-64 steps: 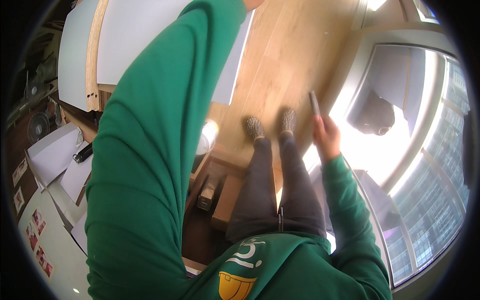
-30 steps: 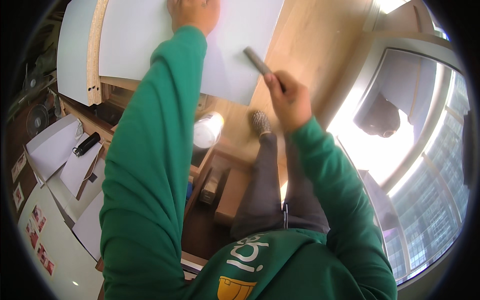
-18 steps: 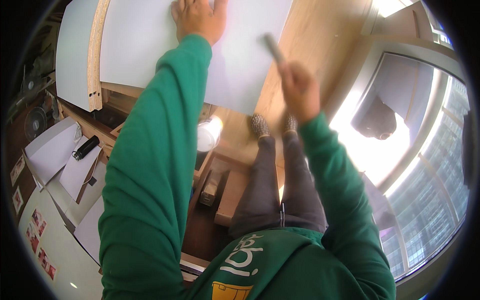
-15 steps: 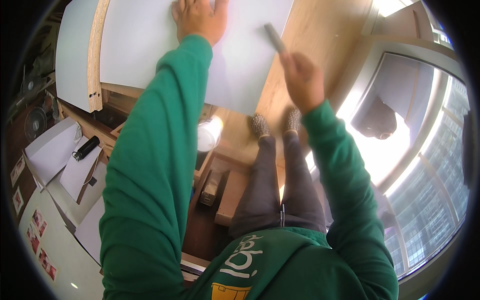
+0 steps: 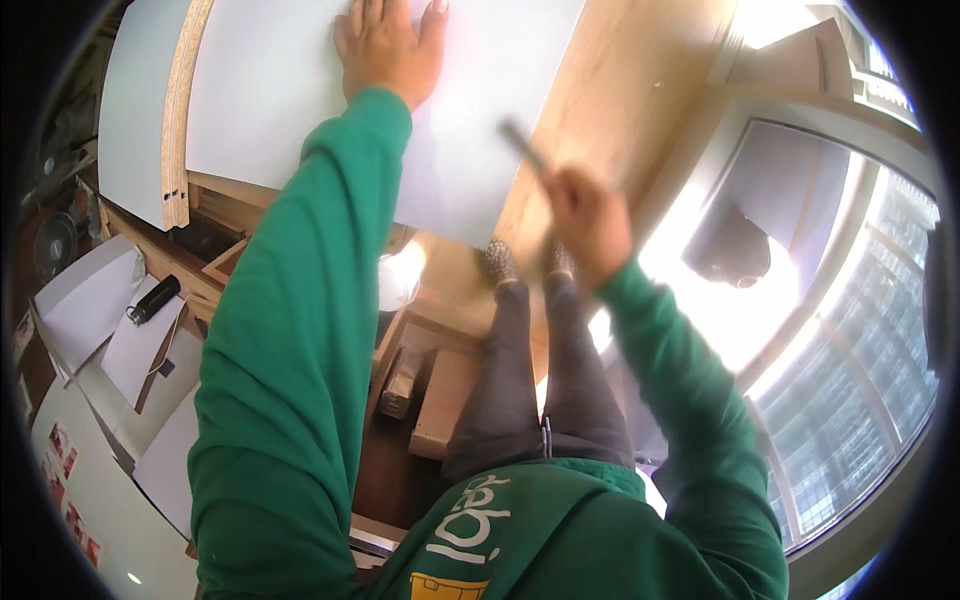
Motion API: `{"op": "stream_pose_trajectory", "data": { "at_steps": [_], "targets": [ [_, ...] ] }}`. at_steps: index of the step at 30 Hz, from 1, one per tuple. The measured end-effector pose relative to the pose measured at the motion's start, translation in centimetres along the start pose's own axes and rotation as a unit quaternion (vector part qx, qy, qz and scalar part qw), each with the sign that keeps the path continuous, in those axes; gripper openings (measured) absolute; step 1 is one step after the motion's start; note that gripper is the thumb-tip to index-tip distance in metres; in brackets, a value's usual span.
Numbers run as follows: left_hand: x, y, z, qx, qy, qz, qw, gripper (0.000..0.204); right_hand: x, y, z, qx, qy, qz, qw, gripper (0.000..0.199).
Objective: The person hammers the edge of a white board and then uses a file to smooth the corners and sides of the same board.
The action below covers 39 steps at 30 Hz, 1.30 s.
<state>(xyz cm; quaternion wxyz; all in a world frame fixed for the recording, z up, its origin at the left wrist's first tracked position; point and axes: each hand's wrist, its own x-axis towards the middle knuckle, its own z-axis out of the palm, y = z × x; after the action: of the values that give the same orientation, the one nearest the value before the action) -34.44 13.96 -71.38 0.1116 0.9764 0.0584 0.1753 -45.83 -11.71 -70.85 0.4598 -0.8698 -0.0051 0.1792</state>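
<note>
A wide white board (image 5: 270,90) lies across the upper middle. Pressed flat on it, with fingers stretched toward the far edge, is my left hand (image 5: 392,50). Over the board's right edge, my right hand (image 5: 592,220) grips a narrow grey bar-like tool (image 5: 522,143). Motion blurs both the hand and the tool, so its exact kind is unclear. The tool points up and left across the board's corner; whether it touches the board I cannot tell.
Another white panel with a bare chipboard edge (image 5: 178,130) stands at the left. Below are wooden drawer frames (image 5: 400,340) and a white round container (image 5: 396,285). A black bottle (image 5: 155,299) lies on papers at left. My feet (image 5: 500,262) are on the wooden floor; a bright window is at right.
My right hand and the tool have come nearer to me and slightly left. My left hand stays flat on the board. The whole view has shifted a little.
</note>
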Motion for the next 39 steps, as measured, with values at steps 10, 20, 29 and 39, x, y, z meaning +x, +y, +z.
{"op": "stream_pose_trajectory", "data": {
  "at_steps": [10,20,29,39],
  "targets": [
    [0.4,0.6,0.1,-0.003,-0.009,-0.002,1.0,0.053,6.6,-1.3,-2.1,-0.007,0.049,-0.019,0.999,0.039],
    [0.1,0.5,0.4,-0.011,-0.025,-0.021,0.999,0.056,13.8,-1.9,-4.3,0.053,0.071,0.008,0.996,0.036],
    [0.1,0.3,-0.2,0.0,-0.062,-0.047,0.997,0.058,3.4,-1.1,-1.7,0.043,-0.008,-0.017,0.999,0.03],
    [0.1,0.3,-0.1,-0.001,-0.065,-0.05,0.997,0.058,4.9,-2.2,-3.2,0.012,-0.045,-0.015,0.999,0.034]
  ]
}}
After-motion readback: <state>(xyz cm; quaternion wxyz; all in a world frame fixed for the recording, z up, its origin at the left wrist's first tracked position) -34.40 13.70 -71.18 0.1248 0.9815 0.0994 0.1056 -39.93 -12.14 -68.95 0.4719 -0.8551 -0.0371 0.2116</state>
